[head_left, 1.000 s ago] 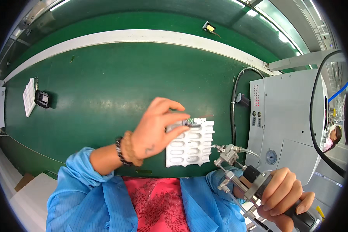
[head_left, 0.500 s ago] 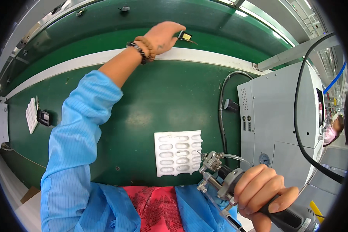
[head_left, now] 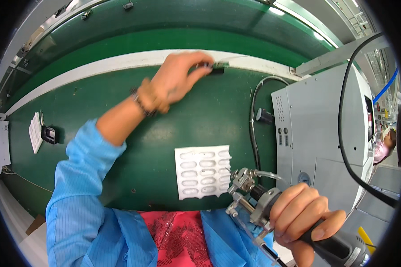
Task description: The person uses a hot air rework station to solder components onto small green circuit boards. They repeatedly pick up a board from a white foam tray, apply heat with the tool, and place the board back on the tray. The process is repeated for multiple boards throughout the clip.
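My left hand (head_left: 179,76) reaches to the white rail at the table's far edge. Thumb and fingers pinch a small black part with a greenish board (head_left: 218,69), blurred by motion. At the lower right my right hand (head_left: 305,218) is wrapped around a black powered screwdriver (head_left: 332,242) with a metal head and clear hose. Its tip points left, by the right edge of a white moulded tray (head_left: 202,172) with oval hollows, lying on the green table in front of me.
A grey machine (head_left: 318,124) with a dial and a dark cable (head_left: 253,124) stands at the right. Far left lie another white tray (head_left: 35,133) and a black part (head_left: 49,135). Beyond the white rail (head_left: 120,62) runs a green belt (head_left: 178,38) carrying small parts.
My left hand has closed on the small part at the belt and drawn it back toward me, over the white rail. Small parts on the belt have shifted left. The right hand stays nearly still.
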A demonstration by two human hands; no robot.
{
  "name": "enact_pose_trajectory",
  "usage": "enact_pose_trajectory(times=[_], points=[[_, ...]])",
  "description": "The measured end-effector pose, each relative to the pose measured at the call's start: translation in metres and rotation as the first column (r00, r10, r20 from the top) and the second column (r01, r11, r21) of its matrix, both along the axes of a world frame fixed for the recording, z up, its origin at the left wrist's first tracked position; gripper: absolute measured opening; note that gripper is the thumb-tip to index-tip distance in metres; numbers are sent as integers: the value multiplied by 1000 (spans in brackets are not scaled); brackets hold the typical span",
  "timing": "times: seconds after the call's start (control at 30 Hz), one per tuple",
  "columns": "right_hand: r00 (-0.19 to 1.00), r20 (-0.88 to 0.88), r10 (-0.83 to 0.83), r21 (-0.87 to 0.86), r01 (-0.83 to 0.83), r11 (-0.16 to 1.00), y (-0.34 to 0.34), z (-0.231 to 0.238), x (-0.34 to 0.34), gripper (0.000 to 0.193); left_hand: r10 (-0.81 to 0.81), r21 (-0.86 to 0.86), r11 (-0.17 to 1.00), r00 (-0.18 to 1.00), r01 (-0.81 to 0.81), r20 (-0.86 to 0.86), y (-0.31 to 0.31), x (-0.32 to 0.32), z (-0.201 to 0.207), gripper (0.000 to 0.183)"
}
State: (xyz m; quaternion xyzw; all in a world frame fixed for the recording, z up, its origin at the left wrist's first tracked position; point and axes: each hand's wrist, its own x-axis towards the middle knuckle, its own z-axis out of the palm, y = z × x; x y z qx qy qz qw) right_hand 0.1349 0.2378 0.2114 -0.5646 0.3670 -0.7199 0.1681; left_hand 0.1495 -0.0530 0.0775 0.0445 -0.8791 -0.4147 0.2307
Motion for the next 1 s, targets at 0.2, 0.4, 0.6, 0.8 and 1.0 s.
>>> enact_pose_trajectory(times=[0.2,0.4,0.6,0.8,1.0], points=[[990,123,-67,-60,75,995,4,-12,11,30,37,155,987,995,-51,92,73,115,5,21],[993,114,-44,-94,55,994,-1,-14,17,33,-12,0,1000,1000,12,0,106,135,-17,25],[998,18,-53,-23,53,998,-21,-18,16,43,-36,43,998,999,38,-41,116,136,-38,31],[998,17,-57,-15,58,998,-48,-36,14,47,-35,84,996,999,36,-23,111,136,-47,35],[998,17,-52,59,51,997,-61,-42,17,48,-21,132,991,1000,21,-4,111,138,-48,37]])
